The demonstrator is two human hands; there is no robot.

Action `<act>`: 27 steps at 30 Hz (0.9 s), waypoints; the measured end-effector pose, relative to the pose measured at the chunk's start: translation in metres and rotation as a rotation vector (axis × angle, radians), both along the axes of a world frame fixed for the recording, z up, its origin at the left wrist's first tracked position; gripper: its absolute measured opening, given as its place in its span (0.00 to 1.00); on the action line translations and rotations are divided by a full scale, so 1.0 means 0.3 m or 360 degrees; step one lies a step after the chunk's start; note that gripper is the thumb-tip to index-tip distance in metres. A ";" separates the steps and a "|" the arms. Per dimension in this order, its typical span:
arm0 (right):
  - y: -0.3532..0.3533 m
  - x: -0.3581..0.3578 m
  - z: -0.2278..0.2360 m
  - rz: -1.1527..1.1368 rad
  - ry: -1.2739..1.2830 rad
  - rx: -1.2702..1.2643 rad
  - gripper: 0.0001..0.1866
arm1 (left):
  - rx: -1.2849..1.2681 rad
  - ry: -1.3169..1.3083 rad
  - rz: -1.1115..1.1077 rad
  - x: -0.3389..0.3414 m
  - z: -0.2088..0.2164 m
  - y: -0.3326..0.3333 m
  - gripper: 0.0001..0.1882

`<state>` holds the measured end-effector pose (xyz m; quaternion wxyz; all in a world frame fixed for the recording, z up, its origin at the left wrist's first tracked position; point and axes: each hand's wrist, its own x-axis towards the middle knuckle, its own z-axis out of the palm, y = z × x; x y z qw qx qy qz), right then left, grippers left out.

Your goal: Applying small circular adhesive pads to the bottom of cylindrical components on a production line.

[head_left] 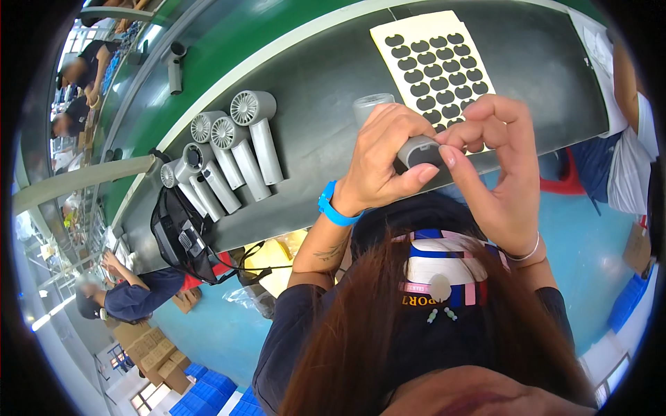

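My left hand (381,156) is wrapped round the handle of a grey handheld fan. The flat dark end of the handheld fan (419,154) points toward me, and its round head shows beyond my knuckles. At the rim of that end, my right hand (503,170) has thumb and forefinger pinched together, the other fingers curled above. Whatever lies between those fingertips is too small to make out. Just behind both hands lies a pale yellow sheet of black stickers (433,69), rounded with small notches. Part of the sheet is hidden by my right hand.
Several grey handheld fans (263,149) lie side by side on the dark bench (326,90) to the left. A black bag (182,239) with a cable sits by the near edge. Another person (142,295) is at the far left; a sleeve (628,139) shows at right.
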<state>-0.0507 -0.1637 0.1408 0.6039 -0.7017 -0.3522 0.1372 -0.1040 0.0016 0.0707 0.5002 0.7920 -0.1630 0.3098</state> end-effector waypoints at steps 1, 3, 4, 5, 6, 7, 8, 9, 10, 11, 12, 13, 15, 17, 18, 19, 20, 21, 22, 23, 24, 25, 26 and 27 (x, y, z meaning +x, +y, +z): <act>0.000 -0.001 0.005 -0.0022 -0.0049 -0.0036 0.20 | 0.0006 0.0002 0.0012 0.001 0.001 -0.002 0.20; 0.000 -0.004 0.012 -0.0045 -0.0101 -0.0075 0.20 | 0.0008 0.0001 0.0009 0.002 0.003 -0.003 0.20; 0.000 -0.006 0.015 -0.0060 -0.0114 -0.0102 0.20 | 0.0013 -0.0001 0.0010 0.001 0.004 -0.003 0.19; 0.001 -0.008 0.018 -0.0075 -0.0128 -0.0128 0.21 | 0.0011 -0.0002 0.0009 0.000 0.005 -0.004 0.19; 0.003 -0.009 0.019 -0.0075 -0.0129 -0.0129 0.21 | 0.0008 -0.0004 0.0016 -0.001 0.005 -0.006 0.19; 0.005 -0.010 0.020 -0.0084 -0.0150 -0.0141 0.21 | 0.0005 -0.0007 0.0022 -0.003 0.004 -0.006 0.18; 0.007 -0.011 0.021 -0.0093 -0.0172 -0.0152 0.21 | 0.0004 -0.0007 0.0022 -0.004 0.003 -0.006 0.18; 0.008 -0.012 0.024 -0.0093 -0.0173 -0.0154 0.21 | -0.0001 0.0001 0.0024 -0.006 0.003 -0.006 0.18; 0.010 -0.013 0.026 -0.0100 -0.0194 -0.0160 0.21 | -0.0005 0.0009 0.0026 -0.007 0.003 -0.006 0.18; 0.012 -0.014 0.027 -0.0107 -0.0216 -0.0166 0.21 | -0.0007 0.0007 0.0025 -0.008 0.003 -0.006 0.18; 0.013 -0.012 0.027 -0.0107 -0.0217 -0.0167 0.21 | -0.0007 0.0004 0.0028 -0.008 0.004 -0.007 0.18; 0.015 -0.010 0.025 -0.0102 -0.0259 -0.0159 0.21 | -0.0007 0.0000 0.0030 -0.007 0.004 -0.007 0.17; 0.016 -0.009 0.026 -0.0100 -0.0304 -0.0154 0.21 | -0.0013 0.0012 0.0025 -0.007 0.005 -0.007 0.17; 0.017 -0.005 0.032 -0.0102 -0.0329 -0.0169 0.21 | -0.0019 0.0021 0.0018 -0.003 0.007 -0.007 0.17; 0.019 -0.004 0.032 -0.0099 -0.0329 -0.0169 0.21 | -0.0020 0.0026 0.0019 -0.005 0.007 -0.006 0.17; 0.019 -0.001 0.033 -0.0085 -0.0412 -0.0223 0.22 | -0.0020 0.0030 0.0021 -0.006 0.008 -0.004 0.17; 0.021 0.003 0.035 -0.0069 -0.0496 -0.0274 0.23 | -0.0017 0.0029 0.0028 -0.006 0.008 -0.001 0.17; 0.022 0.007 0.036 -0.0061 -0.0495 -0.0267 0.23 | -0.0015 0.0037 0.0040 -0.010 0.008 0.001 0.16; 0.025 0.014 0.038 -0.0061 -0.0508 -0.0292 0.24 | -0.0010 0.0044 0.0057 -0.015 0.010 0.005 0.16; 0.029 0.022 0.038 -0.0058 -0.0523 -0.0314 0.25 | 0.0001 0.0043 0.0075 -0.028 0.012 0.010 0.16; 0.027 0.042 0.047 -0.0077 -0.0554 -0.0316 0.25 | -0.0098 0.0133 0.0040 -0.024 0.021 0.011 0.17; 0.025 0.063 0.053 -0.0151 -0.0458 -0.0313 0.24 | -0.0193 0.0221 0.0006 -0.025 0.033 0.012 0.19; 0.025 0.085 0.056 -0.0224 -0.0364 -0.0306 0.24 | -0.0339 0.0201 0.0018 -0.038 0.051 0.011 0.17; 0.018 0.126 0.049 -0.0250 -0.0413 -0.0291 0.24 | -0.0325 0.0151 -0.0006 -0.019 0.066 0.019 0.17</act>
